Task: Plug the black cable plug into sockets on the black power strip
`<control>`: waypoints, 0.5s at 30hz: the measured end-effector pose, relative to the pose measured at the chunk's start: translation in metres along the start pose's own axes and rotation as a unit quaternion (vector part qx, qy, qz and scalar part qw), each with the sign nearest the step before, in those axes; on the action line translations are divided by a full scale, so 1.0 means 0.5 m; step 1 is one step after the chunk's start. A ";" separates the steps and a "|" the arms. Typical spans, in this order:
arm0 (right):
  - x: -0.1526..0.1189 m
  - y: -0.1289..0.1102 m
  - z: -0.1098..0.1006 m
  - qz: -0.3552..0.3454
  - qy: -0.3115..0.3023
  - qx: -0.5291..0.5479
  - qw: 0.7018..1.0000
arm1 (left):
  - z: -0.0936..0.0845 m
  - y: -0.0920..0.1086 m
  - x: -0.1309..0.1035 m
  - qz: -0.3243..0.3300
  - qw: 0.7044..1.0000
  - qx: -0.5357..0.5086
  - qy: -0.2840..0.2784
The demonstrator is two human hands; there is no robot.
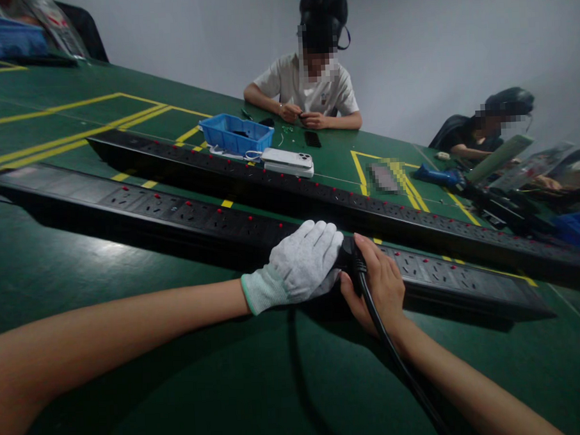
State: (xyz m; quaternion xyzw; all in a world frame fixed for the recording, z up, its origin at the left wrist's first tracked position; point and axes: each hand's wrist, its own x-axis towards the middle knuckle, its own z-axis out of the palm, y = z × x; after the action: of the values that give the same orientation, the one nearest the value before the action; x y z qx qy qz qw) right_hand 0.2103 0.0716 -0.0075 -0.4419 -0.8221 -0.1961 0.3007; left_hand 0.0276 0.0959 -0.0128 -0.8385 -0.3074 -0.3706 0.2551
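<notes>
A long black power strip (194, 215) with rows of sockets and small red lights lies slantwise on the green table before me. My left hand (306, 261), in a light grey knit glove, is closed over its middle, fingers together across the top and thumb on the near side. Just to the right, my bare right hand (382, 281) has its fingers curled round a black plug (355, 256) at the strip's top face. From that plug a thick black cable (384, 335) runs down toward me. The plug's prongs are hidden.
A second black power strip (250, 174) lies behind the first. Beyond it are a blue bin (236, 135) and a white phone (287, 161). A person (313, 91) sits opposite, handling something small. Another person (488, 132) works at the right, near a blue-handled tool (439, 176).
</notes>
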 end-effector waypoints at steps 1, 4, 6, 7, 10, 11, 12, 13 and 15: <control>0.000 0.000 0.000 0.001 0.000 0.000 1.000 | 0.000 0.000 0.000 0.003 1.000 0.002 0.001; 0.000 0.000 0.001 0.004 0.001 -0.002 1.000 | 0.001 0.000 0.000 0.006 1.000 0.005 0.005; -0.001 0.000 0.002 0.002 0.006 -0.004 1.000 | 0.002 0.000 -0.001 0.003 1.000 0.004 0.008; -0.001 0.000 0.002 0.001 0.008 -0.005 1.000 | 0.002 0.000 -0.001 0.002 1.000 0.003 0.010; -0.002 0.001 0.003 -0.005 0.011 -0.005 1.000 | 0.003 0.000 -0.001 0.000 1.000 0.003 0.012; -0.002 0.001 0.003 -0.005 0.011 -0.005 1.000 | 0.003 0.000 -0.001 0.001 1.000 0.003 0.013; -0.002 0.002 0.003 -0.006 0.010 -0.005 1.000 | 0.002 0.000 0.000 0.001 1.000 0.004 0.013; -0.002 0.002 0.003 -0.006 0.010 -0.004 1.000 | 0.002 0.000 0.000 0.002 1.000 0.005 0.012; -0.002 0.002 0.003 -0.007 0.009 -0.003 1.000 | 0.001 0.000 0.000 0.003 1.000 0.005 0.009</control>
State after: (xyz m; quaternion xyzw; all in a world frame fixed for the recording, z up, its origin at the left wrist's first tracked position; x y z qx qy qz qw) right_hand 0.2111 0.0723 -0.0093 -0.4348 -0.8219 -0.2048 0.3058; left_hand 0.0279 0.0964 -0.0129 -0.8346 -0.3044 -0.3763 0.2631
